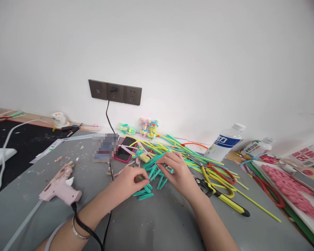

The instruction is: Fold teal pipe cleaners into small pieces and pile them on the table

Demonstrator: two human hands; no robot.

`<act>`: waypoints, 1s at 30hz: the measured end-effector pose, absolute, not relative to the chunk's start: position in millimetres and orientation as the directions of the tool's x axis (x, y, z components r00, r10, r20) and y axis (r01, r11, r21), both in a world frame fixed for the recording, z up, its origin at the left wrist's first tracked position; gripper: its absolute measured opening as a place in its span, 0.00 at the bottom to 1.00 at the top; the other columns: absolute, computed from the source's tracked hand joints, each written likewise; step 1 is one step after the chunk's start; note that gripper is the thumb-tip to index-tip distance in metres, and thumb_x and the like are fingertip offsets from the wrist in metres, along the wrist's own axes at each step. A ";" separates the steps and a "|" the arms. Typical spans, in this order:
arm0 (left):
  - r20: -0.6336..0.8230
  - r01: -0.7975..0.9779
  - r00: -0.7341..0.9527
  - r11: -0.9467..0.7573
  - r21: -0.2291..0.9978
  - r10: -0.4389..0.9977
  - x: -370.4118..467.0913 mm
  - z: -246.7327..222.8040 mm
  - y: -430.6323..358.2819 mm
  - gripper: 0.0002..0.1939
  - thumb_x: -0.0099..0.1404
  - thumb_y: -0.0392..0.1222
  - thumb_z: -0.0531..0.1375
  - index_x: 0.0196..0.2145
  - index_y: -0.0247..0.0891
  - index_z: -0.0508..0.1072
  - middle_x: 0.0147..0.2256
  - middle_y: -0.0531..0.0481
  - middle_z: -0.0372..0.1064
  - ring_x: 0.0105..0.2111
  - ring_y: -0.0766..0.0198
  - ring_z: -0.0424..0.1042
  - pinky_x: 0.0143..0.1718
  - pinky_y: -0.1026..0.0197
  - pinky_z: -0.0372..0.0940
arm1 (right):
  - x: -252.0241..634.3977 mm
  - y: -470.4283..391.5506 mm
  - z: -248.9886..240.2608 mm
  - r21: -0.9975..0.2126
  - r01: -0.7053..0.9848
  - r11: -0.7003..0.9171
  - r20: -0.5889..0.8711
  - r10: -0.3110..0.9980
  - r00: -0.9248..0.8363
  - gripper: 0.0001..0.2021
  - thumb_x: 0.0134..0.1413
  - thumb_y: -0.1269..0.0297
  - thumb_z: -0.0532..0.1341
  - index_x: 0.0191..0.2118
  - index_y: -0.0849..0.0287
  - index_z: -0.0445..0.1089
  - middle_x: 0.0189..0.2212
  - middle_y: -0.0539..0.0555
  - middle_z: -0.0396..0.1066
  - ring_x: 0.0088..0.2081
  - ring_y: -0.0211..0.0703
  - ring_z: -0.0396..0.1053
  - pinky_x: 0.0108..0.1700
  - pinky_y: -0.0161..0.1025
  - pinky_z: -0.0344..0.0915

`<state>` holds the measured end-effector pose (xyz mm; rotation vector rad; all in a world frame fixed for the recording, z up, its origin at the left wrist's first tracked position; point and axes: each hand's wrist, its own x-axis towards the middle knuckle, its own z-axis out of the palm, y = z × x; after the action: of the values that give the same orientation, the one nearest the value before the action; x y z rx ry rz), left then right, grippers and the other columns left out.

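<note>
A loose pile of teal pipe cleaner pieces [146,196] lies on the grey table in front of me, with longer strands running behind my hands. My left hand [134,179] is at the pile's left side, thumb and forefinger pinched together. Whatever is in that pinch is too small to make out. Over the pile's right side is my right hand [176,170], fingers bent and closed at the tips. Teal pieces show beneath and between its fingers, but I cannot tell whether one is gripped. Just behind sits a small green and yellow pipe cleaner figure [142,154].
A pink glue gun [60,186] lies left, its black cord passing by my left wrist. Yellow-handled pliers [225,200] and red-handled scissors [222,170] lie right among long yellow stems. A bottle [223,141], a phone [125,150] and finished figures [149,128] stand or lie farther back.
</note>
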<state>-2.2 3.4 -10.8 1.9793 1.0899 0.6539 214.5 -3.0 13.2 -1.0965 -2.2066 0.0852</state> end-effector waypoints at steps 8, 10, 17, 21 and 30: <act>0.095 0.351 0.457 -0.277 0.894 0.884 -2.2 2.9 3.4 0.15 0.69 0.49 0.53 0.31 0.37 0.71 0.23 0.55 0.60 0.23 0.66 0.61 0.25 0.65 0.57 | 202.0 -8.1 10.4 -0.257 0.623 0.739 0.611 0.624 -0.487 0.07 0.68 0.70 0.57 0.38 0.55 0.71 0.32 0.52 0.72 0.34 0.42 0.68 0.48 0.44 0.58; 0.066 0.330 0.480 -0.250 0.910 0.875 -1.0 5.9 1.2 0.17 0.70 0.50 0.52 0.27 0.38 0.67 0.21 0.58 0.55 0.22 0.66 0.59 0.24 0.65 0.55 | 197.4 -10.9 10.9 -0.263 0.616 0.742 0.608 0.623 -0.492 0.07 0.68 0.71 0.57 0.38 0.55 0.70 0.32 0.52 0.72 0.34 0.42 0.68 0.47 0.44 0.58; 0.074 0.229 0.493 -0.212 0.950 0.867 0.5 7.4 -0.5 0.17 0.69 0.50 0.53 0.25 0.39 0.61 0.22 0.59 0.52 0.22 0.68 0.55 0.23 0.66 0.52 | 191.1 -13.6 13.2 -0.278 0.621 0.733 0.627 0.628 -0.461 0.08 0.66 0.73 0.56 0.38 0.55 0.71 0.31 0.51 0.72 0.32 0.41 0.66 0.47 0.44 0.58; 0.032 0.180 0.509 -0.143 0.973 0.860 0.6 6.8 -0.8 0.16 0.69 0.50 0.54 0.27 0.39 0.62 0.21 0.60 0.53 0.20 0.69 0.55 0.22 0.66 0.54 | 190.9 -13.4 13.0 -0.286 0.620 0.731 0.645 0.625 -0.439 0.07 0.65 0.74 0.57 0.38 0.55 0.70 0.31 0.51 0.73 0.32 0.41 0.67 0.46 0.43 0.58; 0.076 0.187 0.489 -0.190 0.964 0.869 -1.7 9.1 -1.4 0.12 0.68 0.45 0.55 0.27 0.39 0.64 0.23 0.59 0.54 0.20 0.71 0.56 0.22 0.67 0.54 | 190.3 -12.6 8.0 -0.345 0.618 0.706 0.651 0.654 -0.384 0.05 0.64 0.72 0.59 0.38 0.54 0.69 0.31 0.50 0.73 0.33 0.42 0.69 0.45 0.44 0.57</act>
<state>-1.7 -1.4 9.1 1.6740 0.9142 0.8034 190.3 -12.6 8.0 -0.9668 -2.1021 0.0570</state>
